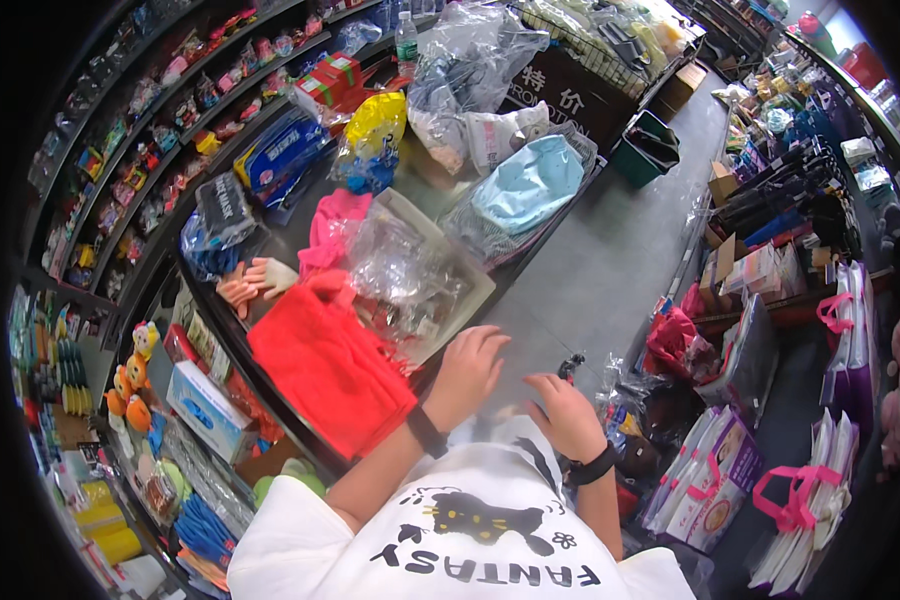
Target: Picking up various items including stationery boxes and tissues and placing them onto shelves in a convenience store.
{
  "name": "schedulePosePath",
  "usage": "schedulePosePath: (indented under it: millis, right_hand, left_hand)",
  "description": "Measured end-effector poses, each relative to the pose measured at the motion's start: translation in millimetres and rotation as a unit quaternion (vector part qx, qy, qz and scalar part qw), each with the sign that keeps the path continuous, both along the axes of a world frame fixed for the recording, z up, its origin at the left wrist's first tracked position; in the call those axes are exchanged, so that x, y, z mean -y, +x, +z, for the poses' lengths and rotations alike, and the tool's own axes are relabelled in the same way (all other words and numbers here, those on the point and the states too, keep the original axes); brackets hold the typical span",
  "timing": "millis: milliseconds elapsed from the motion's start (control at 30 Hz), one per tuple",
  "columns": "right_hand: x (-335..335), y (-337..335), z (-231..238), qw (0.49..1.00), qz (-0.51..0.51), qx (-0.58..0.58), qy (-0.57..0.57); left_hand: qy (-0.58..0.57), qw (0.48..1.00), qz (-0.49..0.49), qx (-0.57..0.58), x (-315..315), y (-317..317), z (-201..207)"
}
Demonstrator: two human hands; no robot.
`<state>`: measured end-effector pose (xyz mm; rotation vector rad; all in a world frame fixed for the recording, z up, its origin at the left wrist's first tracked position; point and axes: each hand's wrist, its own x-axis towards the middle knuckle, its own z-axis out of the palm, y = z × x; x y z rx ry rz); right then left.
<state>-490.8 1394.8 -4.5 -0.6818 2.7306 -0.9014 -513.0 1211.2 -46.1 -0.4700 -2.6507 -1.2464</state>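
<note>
My left hand (467, 372) is in front of my body with its fingers stretched out, close to the near corner of a clear plastic tray (478, 298). Lower and to the right is my right hand (568, 418), its fingers apart and slightly bent. Neither hand visibly holds anything. A small black object (571, 366) shows just beyond the right fingers; whether they touch it I cannot tell. Folded red cloth (325, 360) lies on the table left of my left wrist. Crumpled clear plastic bags (400, 255) fill much of the tray.
Pink cloth (335, 228), hand-shaped pieces (268, 276) and a yellow bag (373, 140) lie farther along the table. A wire basket (580, 150) holds a light-blue package (532, 183). A green bin (645, 150) stands by the aisle. Shopping bags (705, 480) stand at right.
</note>
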Motion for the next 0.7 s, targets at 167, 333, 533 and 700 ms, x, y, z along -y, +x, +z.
schedulePosePath:
  millis: [167, 333, 533, 700]
  right_hand:
    - [-25.2, -56.3, -22.0, 0.998, 0.016, 0.045, -0.032]
    - [-64.4, -125.9, -37.5, 0.997, 0.041, 0.056, -0.033]
    - [-135.8, -217.8, -52.9, 0.996, 0.066, 0.049, -0.045]
    - [-219.2, -295.0, -52.5, 0.997, 0.057, 0.042, -0.021]
  left_hand:
    - [-0.048, 0.997, 0.040, 0.038, -17.0, -39.7, 1.1]
    - [-0.112, 0.986, 0.116, 0.048, -43.2, -91.8, 3.5]
    - [-0.212, 0.946, 0.240, 0.050, -75.0, -190.8, -23.4]
    - [-0.259, 0.925, 0.265, 0.089, -110.3, -275.2, -39.4]
